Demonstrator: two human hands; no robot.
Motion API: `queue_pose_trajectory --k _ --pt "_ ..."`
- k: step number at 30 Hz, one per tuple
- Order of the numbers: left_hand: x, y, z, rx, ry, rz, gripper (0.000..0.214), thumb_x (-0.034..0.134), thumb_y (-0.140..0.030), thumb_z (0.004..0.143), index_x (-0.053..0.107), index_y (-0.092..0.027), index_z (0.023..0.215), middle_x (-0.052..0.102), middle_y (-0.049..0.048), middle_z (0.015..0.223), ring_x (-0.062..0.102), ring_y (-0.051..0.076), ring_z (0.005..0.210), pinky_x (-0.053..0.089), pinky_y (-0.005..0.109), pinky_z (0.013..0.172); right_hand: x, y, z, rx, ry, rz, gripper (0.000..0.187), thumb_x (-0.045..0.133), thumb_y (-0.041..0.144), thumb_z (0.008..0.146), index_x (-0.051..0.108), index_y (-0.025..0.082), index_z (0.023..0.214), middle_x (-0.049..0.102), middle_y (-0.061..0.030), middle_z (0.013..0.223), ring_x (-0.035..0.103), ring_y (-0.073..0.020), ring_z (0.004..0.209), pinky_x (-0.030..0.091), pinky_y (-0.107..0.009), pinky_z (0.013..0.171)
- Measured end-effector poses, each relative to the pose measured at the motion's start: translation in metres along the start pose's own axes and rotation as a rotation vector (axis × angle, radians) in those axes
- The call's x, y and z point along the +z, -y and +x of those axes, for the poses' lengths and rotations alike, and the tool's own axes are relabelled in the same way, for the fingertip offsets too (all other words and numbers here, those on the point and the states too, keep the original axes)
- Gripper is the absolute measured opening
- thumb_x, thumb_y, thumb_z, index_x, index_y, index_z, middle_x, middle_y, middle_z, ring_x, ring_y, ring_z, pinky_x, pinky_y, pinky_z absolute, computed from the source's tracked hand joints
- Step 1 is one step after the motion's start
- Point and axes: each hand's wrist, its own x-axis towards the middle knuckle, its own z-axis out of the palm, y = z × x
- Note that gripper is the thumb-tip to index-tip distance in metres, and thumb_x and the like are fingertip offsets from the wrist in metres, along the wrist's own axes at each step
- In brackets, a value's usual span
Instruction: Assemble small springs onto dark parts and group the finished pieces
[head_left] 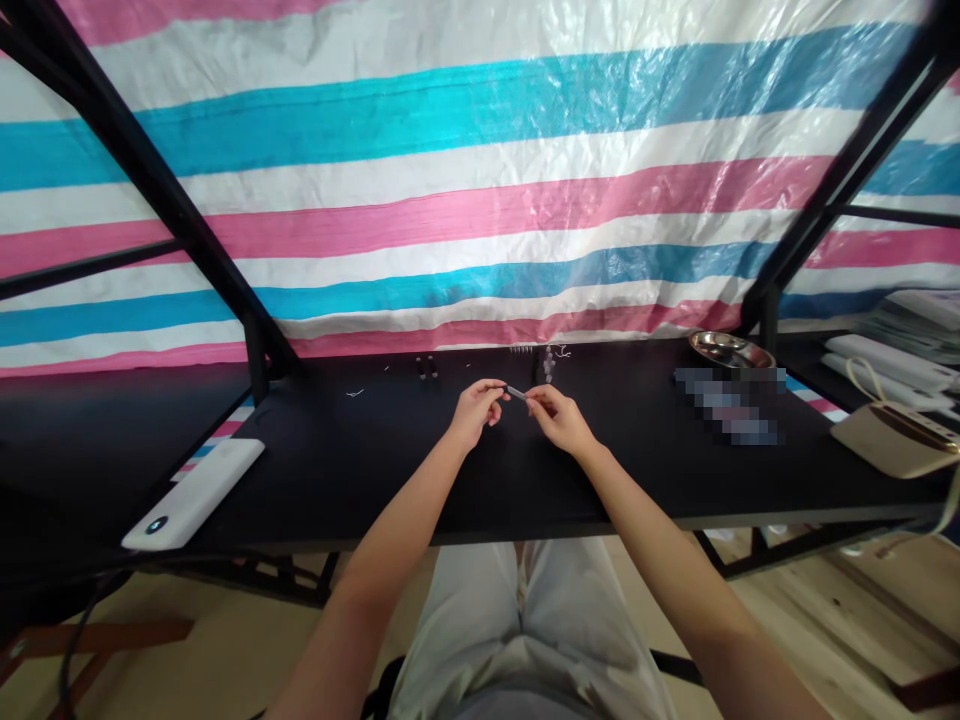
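Above the middle of the black table, a small slim stick (517,393), pale grey with a dark end, spans the gap between my hands. My left hand (477,412) pinches its dark end between thumb and fingers. The fingertips of my right hand (555,415) are closed on its pale end. Just behind my right hand lies a cluster of small translucent pieces (549,365). Beyond my left hand sits a pair of short dark pieces (427,368) with light tips. The stick is too small to identify further.
A row of tiny pale pieces (520,349) lies at the table's back edge. Thin white scraps (355,393) are further left. A white power bank (196,495) rests left; a round metal dish (731,349) and beige strapped case (896,438) are right. Striped sheeting (480,190) hangs behind.
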Motion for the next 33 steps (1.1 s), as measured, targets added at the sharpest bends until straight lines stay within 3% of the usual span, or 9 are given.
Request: queue_pose_trajectory --k 9,17,23,29,33 --pt "-0.0019 0.0 -0.0003 0.008 0.063 0.016 0.02 0.063 -0.022 0.069 0.059 -0.011 0.085 0.06 0.0011 0.067 0.043 0.003 0.037 0.027 0.018 0.035 -0.0018 0.0 0.0015 0.003 -0.011 -0.002 0.023 0.043 0.037 0.088 0.055 0.019 0.095 0.055 -0.0012 0.069 0.053 -0.0121 0.061 0.043 -0.025 0.058" --pt "-0.0019 0.0032 -0.0026 0.002 0.196 0.159 0.029 0.067 -0.028 0.068 0.061 -0.011 0.091 0.065 0.0048 0.075 0.045 0.003 0.04 0.03 0.017 0.037 0.0036 -0.0031 0.0018 0.039 -0.03 0.099 0.023 0.048 0.037 0.085 0.053 0.019 0.098 0.061 -0.0037 0.077 0.061 -0.0149 0.072 0.048 -0.028 0.067" --pt "0.0004 0.0037 -0.005 0.021 0.222 0.244 0.03 0.067 -0.029 0.069 0.061 -0.011 0.092 0.058 -0.0019 0.053 0.044 0.004 0.038 0.031 0.017 0.038 0.0073 -0.0045 0.0008 0.061 0.017 0.154 0.022 0.05 0.037 0.084 0.052 0.02 0.097 0.065 -0.0045 0.082 0.065 -0.0169 0.08 0.05 -0.031 0.073" --pt "0.0009 0.0034 -0.0052 0.029 0.232 0.261 0.032 0.067 -0.031 0.069 0.061 -0.011 0.094 0.055 -0.0037 0.049 0.043 0.004 0.038 0.031 0.018 0.039 0.0069 -0.0027 0.0004 0.067 0.022 0.107 0.022 0.048 0.037 0.084 0.048 0.02 0.097 0.066 -0.004 0.079 0.064 -0.0167 0.077 0.049 -0.031 0.071" --pt "0.0016 0.0049 -0.0047 0.042 0.237 0.251 0.034 0.069 -0.03 0.067 0.061 -0.012 0.094 0.062 0.0003 0.061 0.043 0.004 0.039 0.032 0.018 0.039 0.0057 0.001 0.0001 0.072 0.038 0.035 0.02 0.04 0.036 0.088 0.045 0.02 0.099 0.063 -0.0026 0.076 0.059 -0.0135 0.065 0.046 -0.027 0.063"
